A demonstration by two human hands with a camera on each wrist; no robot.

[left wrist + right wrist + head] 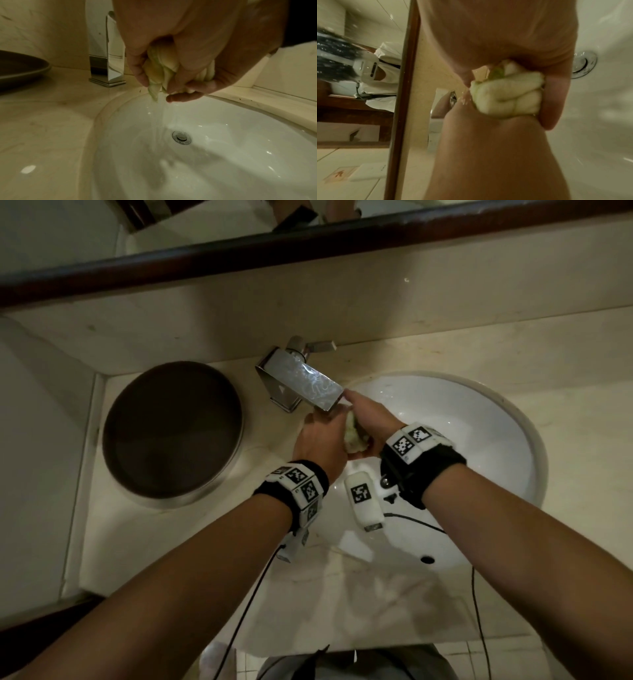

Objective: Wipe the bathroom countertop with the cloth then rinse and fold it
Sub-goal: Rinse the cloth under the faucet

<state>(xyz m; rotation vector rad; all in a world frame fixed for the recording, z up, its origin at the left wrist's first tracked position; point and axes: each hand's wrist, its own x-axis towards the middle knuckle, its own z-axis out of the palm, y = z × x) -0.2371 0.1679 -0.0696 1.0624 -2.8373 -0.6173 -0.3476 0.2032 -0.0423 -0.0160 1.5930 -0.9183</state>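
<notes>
A pale yellow-green cloth (356,438) is wadded into a tight twist between both hands, just below the chrome faucet spout (301,385). My left hand (320,440) grips its left end and my right hand (371,419) grips its right end. They hang over the back left rim of the white sink (479,440). In the left wrist view the fingers curl round the cloth (163,70), and water (164,112) streams from it into the basin near the drain (181,137). In the right wrist view the cloth (506,96) bulges between the two hands.
A beige stone countertop (171,542) surrounds the sink. A dark round tray (173,433) sits on it left of the faucet. A mirror in a dark wooden frame (239,258) runs along the back wall. Cables hang from both wrist units over the counter's front edge.
</notes>
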